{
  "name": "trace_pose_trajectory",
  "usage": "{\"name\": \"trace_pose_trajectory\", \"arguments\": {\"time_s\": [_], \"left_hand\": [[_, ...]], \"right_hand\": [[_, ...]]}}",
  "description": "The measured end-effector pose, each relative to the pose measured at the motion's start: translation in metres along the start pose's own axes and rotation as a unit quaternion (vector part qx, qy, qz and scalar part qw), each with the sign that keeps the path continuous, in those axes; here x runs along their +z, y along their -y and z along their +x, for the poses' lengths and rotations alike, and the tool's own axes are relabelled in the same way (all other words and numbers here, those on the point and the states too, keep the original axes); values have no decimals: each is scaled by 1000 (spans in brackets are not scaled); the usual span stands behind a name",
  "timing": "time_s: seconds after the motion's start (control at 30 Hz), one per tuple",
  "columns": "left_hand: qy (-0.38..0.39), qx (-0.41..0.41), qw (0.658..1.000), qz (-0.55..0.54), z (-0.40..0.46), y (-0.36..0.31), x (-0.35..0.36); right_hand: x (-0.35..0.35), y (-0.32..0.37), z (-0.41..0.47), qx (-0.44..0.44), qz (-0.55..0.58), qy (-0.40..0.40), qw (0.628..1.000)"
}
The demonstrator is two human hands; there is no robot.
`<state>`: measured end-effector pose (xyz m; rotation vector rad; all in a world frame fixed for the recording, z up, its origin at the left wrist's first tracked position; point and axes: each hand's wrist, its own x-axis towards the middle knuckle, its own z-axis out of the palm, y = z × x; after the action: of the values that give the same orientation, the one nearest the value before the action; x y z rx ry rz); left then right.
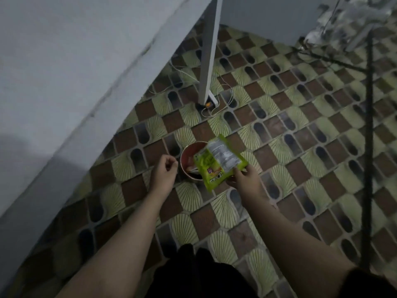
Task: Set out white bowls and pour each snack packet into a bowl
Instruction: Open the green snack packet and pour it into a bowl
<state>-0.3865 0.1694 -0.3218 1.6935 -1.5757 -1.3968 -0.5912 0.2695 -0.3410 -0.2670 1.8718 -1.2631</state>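
I looked down at a patterned tile floor [279, 130] in dim light. My right hand [242, 179] held a green packet [219, 162] by its lower edge, thumb on top and fingers curled under it, so the fingers were clamped on the packet. The packet hung tilted over a round tub [189, 155] that stood on the floor; it covered the tub's right side. The tub had a red inside and held some crumpled wrappers, though I could not make them out clearly. My left hand [164, 171] hovered just left of the tub, not touching it, its fingers curled together with thumb against forefinger; I could not tell whether it pinched anything small. A grey wall [64, 72] ran along the left. Farther off, a white post [209, 61] came down to the floor, with a small box showing an orange light [208, 104] at its foot and thin white cables [223, 100] looped around it. Dark clothing [193, 276] showed at the bottom edge.
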Motion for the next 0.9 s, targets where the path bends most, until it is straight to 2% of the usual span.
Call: {"name": "trace_pose_trajectory", "arguments": {"time_s": [0.1, 0.27, 0.37, 0.43, 0.5, 0.63, 0.77, 0.9], "left_hand": [[3, -7, 1000, 15, 54, 53, 32], [-15, -10, 1000, 8, 128, 135, 82], [-9, -11, 1000, 0, 144, 158, 94], [-5, -10, 1000, -1, 144, 153, 92], [3, 4, 1000, -6, 134, 130, 84], [-4, 39, 998, -42, 90, 45, 57], [-116, 136, 981, -72, 25, -74, 19], [-175, 241, 945, -135, -35, -193, -49]], "right_hand": [[29, -69, 73, 43, -7, -13, 999], [81, -156, 168, 49, -88, -20, 995], [100, -180, 191, 92, -26, 0, 995], [105, -173, 183, 86, 10, -10, 996], [106, -139, 154, 46, 34, -14, 998], [101, -36, 74, -102, -36, -34, 994], [82, 91, -14, -248, -42, -22, 968], [70, 213, -99, -373, -36, 29, 927]]}}
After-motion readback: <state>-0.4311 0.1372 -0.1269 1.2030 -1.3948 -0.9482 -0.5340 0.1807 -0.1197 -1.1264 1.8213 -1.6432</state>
